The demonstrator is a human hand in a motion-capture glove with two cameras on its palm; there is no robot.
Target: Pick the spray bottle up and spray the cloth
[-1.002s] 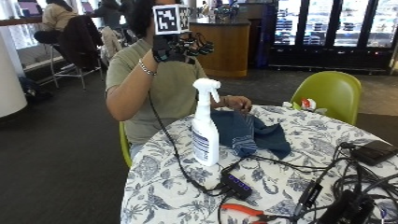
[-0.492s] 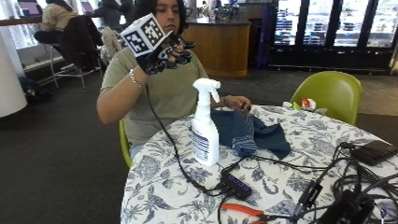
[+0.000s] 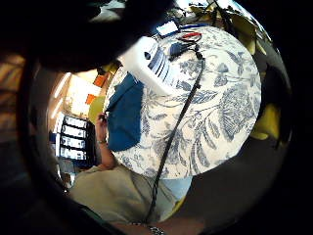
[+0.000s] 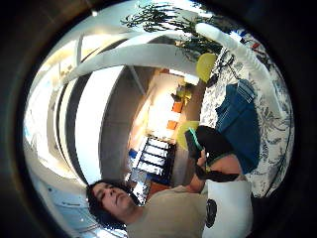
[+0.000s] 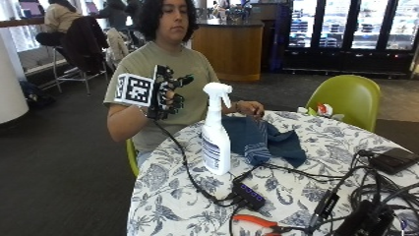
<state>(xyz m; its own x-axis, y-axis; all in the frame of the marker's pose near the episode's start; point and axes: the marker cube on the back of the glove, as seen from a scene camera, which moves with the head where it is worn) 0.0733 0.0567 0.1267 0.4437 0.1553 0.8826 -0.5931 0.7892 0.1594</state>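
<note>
Gloved right hand (image 5: 167, 93) hovers in the air beside the spray bottle (image 5: 215, 130), fingers spread and holding nothing, while the bottle stands upright on the table (image 5: 196, 196) just beside the blue cloth (image 5: 265, 140).

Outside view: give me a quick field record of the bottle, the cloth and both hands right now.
spray bottle: upright on the table, untouched, nozzle toward the cloth
cloth: blue, crumpled, lying beside the bottle
right hand: gloved, in the air beside the bottle's trigger head, fingers relaxed, no grip yet
bare hand: resting at the cloth's far edge
also on the table: cables, a USB hub, orange-handled pliers
</note>
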